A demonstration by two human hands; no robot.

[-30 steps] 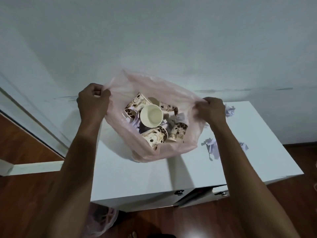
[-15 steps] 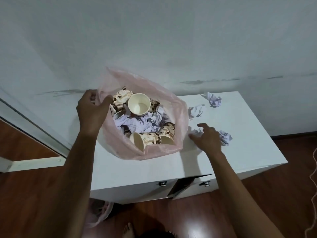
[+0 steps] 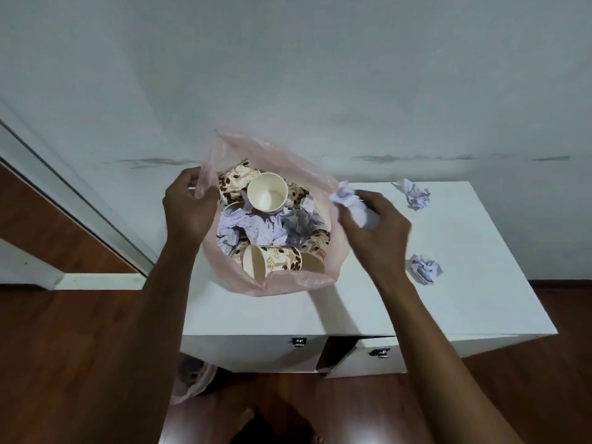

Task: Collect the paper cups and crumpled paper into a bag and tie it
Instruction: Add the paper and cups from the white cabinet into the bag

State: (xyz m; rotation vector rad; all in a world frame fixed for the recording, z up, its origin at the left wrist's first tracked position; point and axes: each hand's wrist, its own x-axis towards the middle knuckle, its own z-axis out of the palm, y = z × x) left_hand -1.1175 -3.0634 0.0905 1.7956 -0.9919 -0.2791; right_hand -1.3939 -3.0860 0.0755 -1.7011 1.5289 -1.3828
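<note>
A thin pink plastic bag [image 3: 282,283] stands open on the left part of a white cabinet top [image 3: 448,299]. Inside lie several coffee-bean-print paper cups [image 3: 268,196] and crumpled white paper [image 3: 256,225]. My left hand [image 3: 189,206] grips the bag's left rim and holds it open. My right hand [image 3: 373,232] holds a crumpled paper ball [image 3: 350,203] just beside the bag's right rim, above the cabinet top. Two more crumpled paper balls lie on the cabinet, one at the back right [image 3: 416,195] and one nearer the front [image 3: 426,270].
The cabinet stands against a pale wall [image 3: 288,75]. Its front has drawers with metal handles [image 3: 299,341], the right one slightly ajar. Another pink bag [image 3: 192,379] sits on the wooden floor at the cabinet's left front corner. A door frame [image 3: 80,203] runs at the left.
My right hand let go of the bag's right rim, reached to the cabinet top, picked up a crumpled paper ball and brought it back to the bag's rim. My left hand kept its hold.
</note>
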